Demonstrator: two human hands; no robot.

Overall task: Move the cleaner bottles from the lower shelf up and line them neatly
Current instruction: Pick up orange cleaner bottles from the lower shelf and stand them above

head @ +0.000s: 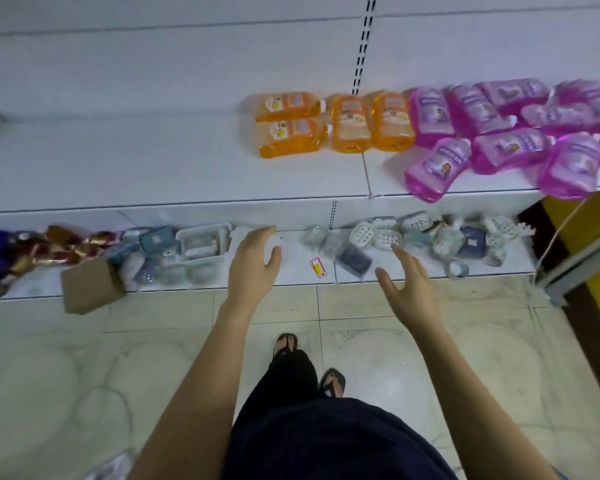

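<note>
Your left hand (255,263) and right hand (409,289) reach forward side by side over the edge of the tiled floor (153,341), both with fingers spread and relaxed, holding nothing and well apart from each other. Just past them is the lower shelf (291,268), where a small red tag (318,267) lies between your hands. A cardboard box (90,289) and a white tray (201,242) sit to the left, and wrapped soap dishes (362,234) are piled to the right. Above it, on the upper shelf (153,168), the orange bottles (340,124) lie flat, touching each other, two of them sideways with caps pointing right. The purple bottles (492,133) lie just beside them in a loose, crooked heap, and the front ones stick out over the shelf edge.
</note>
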